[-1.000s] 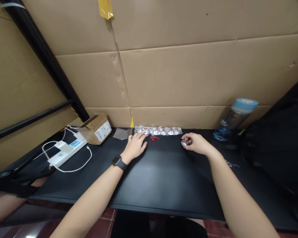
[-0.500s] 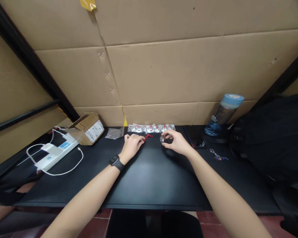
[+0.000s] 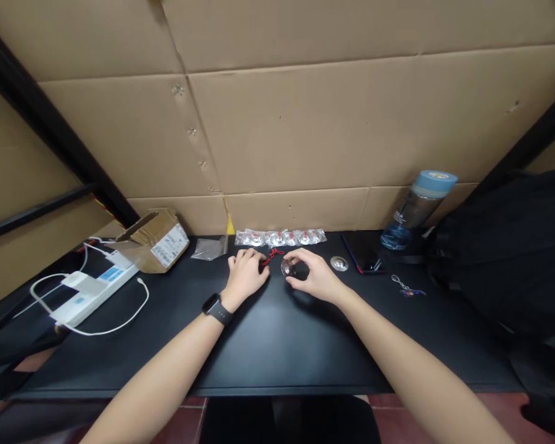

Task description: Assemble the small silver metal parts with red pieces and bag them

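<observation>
In the head view my left hand (image 3: 248, 272), with a black watch on its wrist, rests on the black desktop with curled fingers. Its fingertips press on a knotted red cord (image 3: 274, 253). Just to the right, my right hand (image 3: 315, 275) pinches a small shiny metal disc (image 3: 287, 267) by its edge, tilted upright. The face of that disc is only partly seen. Another silver disc (image 3: 339, 264) with a raised centre lies flat beyond my right hand. Behind both hands, a row of similar discs in clear wrappers (image 3: 280, 238) lies along the cardboard wall.
At left are a torn cardboard box (image 3: 160, 240), a clear plastic bag (image 3: 209, 249) and a white power strip (image 3: 95, 296) with cables. A phone (image 3: 363, 251), a keychain (image 3: 407, 288), a blue-capped bottle (image 3: 419, 209) and a black backpack (image 3: 509, 259) occupy the right.
My right hand has moved left with its disc, closer to my left hand and the red cord. The flat silver disc at right now shows. The camera view has shifted slightly.
</observation>
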Available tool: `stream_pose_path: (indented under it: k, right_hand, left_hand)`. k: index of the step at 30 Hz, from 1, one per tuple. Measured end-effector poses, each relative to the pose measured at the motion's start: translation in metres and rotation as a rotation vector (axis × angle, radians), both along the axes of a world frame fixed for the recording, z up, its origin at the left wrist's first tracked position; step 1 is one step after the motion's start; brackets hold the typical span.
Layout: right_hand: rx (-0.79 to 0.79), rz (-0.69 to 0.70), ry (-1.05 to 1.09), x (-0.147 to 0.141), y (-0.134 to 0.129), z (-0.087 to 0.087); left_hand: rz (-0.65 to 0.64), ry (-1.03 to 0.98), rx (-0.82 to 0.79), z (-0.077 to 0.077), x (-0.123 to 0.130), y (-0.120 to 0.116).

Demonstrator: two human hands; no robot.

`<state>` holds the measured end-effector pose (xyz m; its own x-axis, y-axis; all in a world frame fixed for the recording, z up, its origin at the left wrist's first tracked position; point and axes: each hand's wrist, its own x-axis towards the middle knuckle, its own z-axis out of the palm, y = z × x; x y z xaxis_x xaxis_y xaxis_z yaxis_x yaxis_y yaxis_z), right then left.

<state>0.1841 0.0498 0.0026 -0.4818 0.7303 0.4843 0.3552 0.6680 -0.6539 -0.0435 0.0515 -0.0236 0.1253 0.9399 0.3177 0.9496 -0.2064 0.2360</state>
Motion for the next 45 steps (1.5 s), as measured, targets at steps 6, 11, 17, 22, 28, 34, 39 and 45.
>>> stream_pose_path:
  k: [6,11,17,22,28,34,39,45]
  right_hand:
    - [0.027,-0.046,-0.002,-0.006,-0.004,0.001]
    - [0.032,-0.076,0.103,-0.011,-0.008,0.003]
    - [-0.020,-0.037,0.194,-0.015,-0.014,0.002]
    - [-0.029,-0.036,0.192,-0.017,-0.016,0.000]
    - [-0.023,-0.022,0.209,-0.020,-0.019,-0.002]
    - [-0.054,-0.071,0.250,-0.024,-0.022,0.000]
    - [-0.122,-0.083,0.292,-0.027,-0.022,-0.001]
    - [-0.181,-0.063,0.321,-0.028,-0.018,-0.010]
  left_hand:
    - [-0.036,-0.037,-0.047,0.002,0.003,0.000]
    - [-0.238,-0.400,-0.095,0.012,-0.001,-0.008]
    - [-0.381,-0.866,-0.139,0.016,0.007,-0.018]
    - [-0.387,-0.874,-0.186,0.014,0.010,-0.020]
    - [-0.420,-0.980,-0.206,0.014,0.013,-0.020]
    - [-0.431,-0.956,-0.207,0.017,0.011,-0.023]
    - [-0.413,-0.940,-0.187,0.018,0.011,-0.024]
    - [-0.365,-0.980,-0.117,0.009,0.012,-0.019]
